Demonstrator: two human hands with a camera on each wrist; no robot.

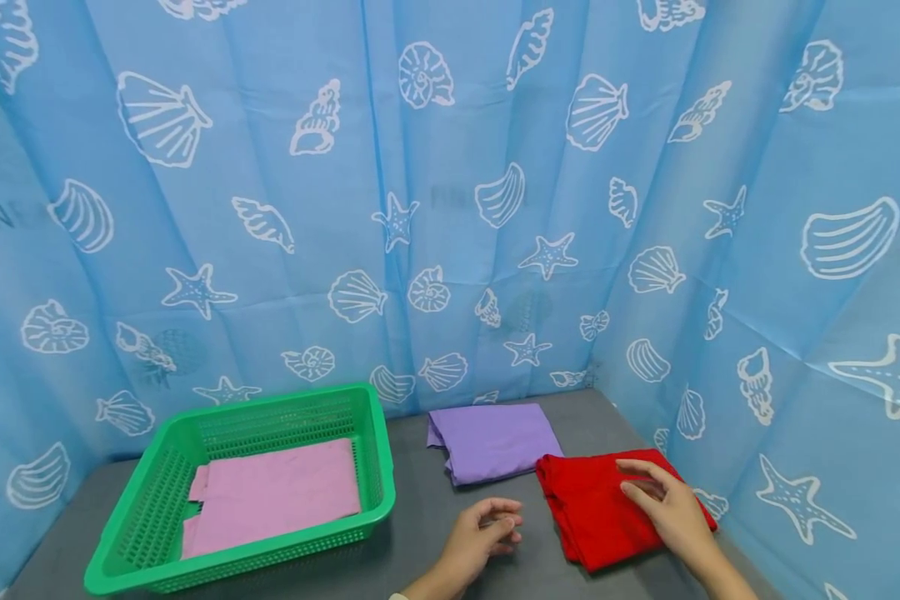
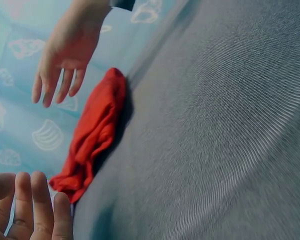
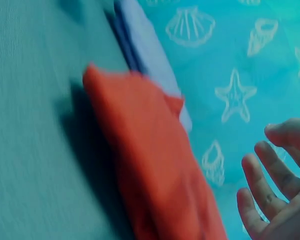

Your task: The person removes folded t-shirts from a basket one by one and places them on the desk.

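A folded red cloth (image 1: 600,508) lies at the right of the grey table, its layers showing along one side in the left wrist view. Above it hovers my right hand (image 1: 667,504), fingers loosely bent and holding nothing; the right wrist view shows a gap between those fingers and the red cloth (image 3: 150,160). My left hand (image 1: 476,537) is just left of the red cloth, over the table, with relaxed fingers and nothing in them. Behind both hands lies a folded purple cloth (image 1: 495,442), its near right corner meeting the red one.
On the left stands a green plastic basket (image 1: 378,467) with perforated walls; a folded pink cloth (image 1: 277,496) lies flat inside. A blue curtain (image 1: 450,208) with white shells and starfish hangs behind the table and along its right side. The grey tabletop (image 1: 412,467) shows between basket and cloths.
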